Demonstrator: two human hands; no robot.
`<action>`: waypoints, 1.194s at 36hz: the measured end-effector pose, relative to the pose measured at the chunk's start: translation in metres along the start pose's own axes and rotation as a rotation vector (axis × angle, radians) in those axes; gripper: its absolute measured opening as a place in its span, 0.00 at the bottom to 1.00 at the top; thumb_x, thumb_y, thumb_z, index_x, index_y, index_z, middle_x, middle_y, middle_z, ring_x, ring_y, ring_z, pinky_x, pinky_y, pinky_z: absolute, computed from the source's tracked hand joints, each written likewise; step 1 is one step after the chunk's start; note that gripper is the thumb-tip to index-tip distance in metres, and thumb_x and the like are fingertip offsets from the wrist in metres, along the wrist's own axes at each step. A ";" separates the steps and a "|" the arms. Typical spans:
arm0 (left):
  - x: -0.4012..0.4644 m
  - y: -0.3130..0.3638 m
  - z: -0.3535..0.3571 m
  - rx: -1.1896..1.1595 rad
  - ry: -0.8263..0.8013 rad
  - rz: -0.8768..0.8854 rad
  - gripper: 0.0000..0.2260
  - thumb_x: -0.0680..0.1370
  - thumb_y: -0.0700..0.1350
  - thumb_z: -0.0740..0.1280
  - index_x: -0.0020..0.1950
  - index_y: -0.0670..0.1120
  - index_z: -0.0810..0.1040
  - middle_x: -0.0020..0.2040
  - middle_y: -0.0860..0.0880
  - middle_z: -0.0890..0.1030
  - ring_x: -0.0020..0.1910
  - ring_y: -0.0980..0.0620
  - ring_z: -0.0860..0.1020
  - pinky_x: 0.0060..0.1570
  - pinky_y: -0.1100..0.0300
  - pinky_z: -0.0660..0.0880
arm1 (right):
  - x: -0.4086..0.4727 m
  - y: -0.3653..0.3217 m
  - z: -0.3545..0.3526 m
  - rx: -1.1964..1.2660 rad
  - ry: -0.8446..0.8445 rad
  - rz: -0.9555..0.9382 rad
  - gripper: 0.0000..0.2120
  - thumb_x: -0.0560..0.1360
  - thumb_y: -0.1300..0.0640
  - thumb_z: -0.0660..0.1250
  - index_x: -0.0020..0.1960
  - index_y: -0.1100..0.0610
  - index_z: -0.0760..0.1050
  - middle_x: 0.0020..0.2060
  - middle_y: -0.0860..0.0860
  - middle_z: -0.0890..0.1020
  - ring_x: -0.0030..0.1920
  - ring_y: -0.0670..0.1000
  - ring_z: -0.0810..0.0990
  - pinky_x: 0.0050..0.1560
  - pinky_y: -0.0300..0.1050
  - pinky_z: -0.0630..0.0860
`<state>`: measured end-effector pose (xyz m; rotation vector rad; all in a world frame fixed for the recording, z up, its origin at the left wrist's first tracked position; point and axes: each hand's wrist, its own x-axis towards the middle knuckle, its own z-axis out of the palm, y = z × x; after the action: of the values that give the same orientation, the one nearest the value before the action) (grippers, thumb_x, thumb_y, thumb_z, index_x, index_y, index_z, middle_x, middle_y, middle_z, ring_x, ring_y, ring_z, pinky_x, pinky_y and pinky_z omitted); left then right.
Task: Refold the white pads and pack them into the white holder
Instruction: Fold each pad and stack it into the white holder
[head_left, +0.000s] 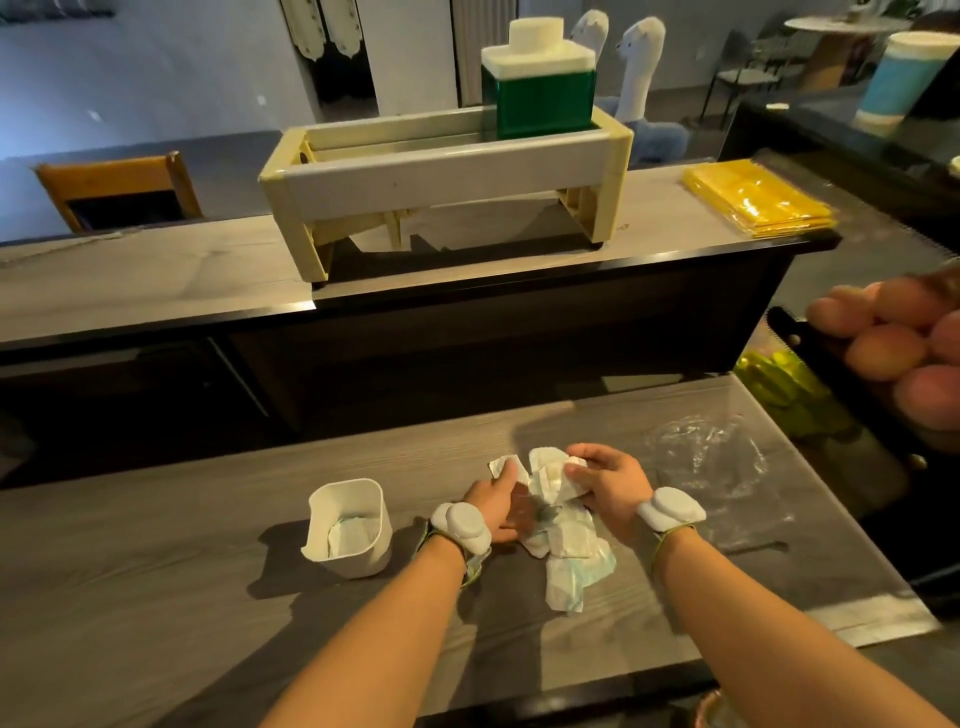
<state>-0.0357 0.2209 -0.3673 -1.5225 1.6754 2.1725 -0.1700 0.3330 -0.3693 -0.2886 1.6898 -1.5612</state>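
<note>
Both hands, left hand (496, 501) and right hand (608, 480), pinch one crumpled white pad (545, 480) mid-desk above loose pads (571, 558); a lopsided fold may jam in the white holder (347, 525) left, already part-filled.

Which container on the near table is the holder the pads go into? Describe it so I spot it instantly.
On the near grey wooden table, look just beside the left hand. The white holder is a small open-topped, rounded-square cup, the only rigid container there, with a pad inside.
</note>
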 end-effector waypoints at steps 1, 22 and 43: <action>0.000 0.001 0.001 -0.068 -0.004 0.019 0.23 0.79 0.59 0.59 0.66 0.45 0.74 0.61 0.43 0.79 0.60 0.41 0.78 0.58 0.46 0.78 | -0.003 0.000 0.003 -0.017 -0.029 -0.001 0.08 0.71 0.66 0.71 0.49 0.57 0.80 0.40 0.55 0.84 0.37 0.53 0.82 0.39 0.48 0.80; -0.022 -0.021 -0.025 0.077 -0.134 0.154 0.11 0.77 0.41 0.69 0.58 0.40 0.80 0.54 0.38 0.82 0.56 0.39 0.81 0.59 0.42 0.77 | -0.023 -0.016 0.027 -0.653 -0.153 -0.234 0.06 0.69 0.62 0.76 0.40 0.57 0.79 0.38 0.57 0.84 0.40 0.52 0.82 0.45 0.45 0.81; -0.005 -0.031 -0.037 -0.230 0.096 -0.153 0.17 0.82 0.37 0.55 0.70 0.42 0.70 0.69 0.40 0.72 0.63 0.37 0.74 0.36 0.51 0.78 | -0.013 0.027 0.001 -0.844 0.087 0.114 0.20 0.70 0.61 0.72 0.60 0.56 0.73 0.53 0.56 0.80 0.52 0.59 0.80 0.44 0.42 0.73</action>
<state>0.0074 0.2095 -0.3850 -1.7707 1.3168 2.3096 -0.1514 0.3465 -0.3887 -0.5370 2.3183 -0.7112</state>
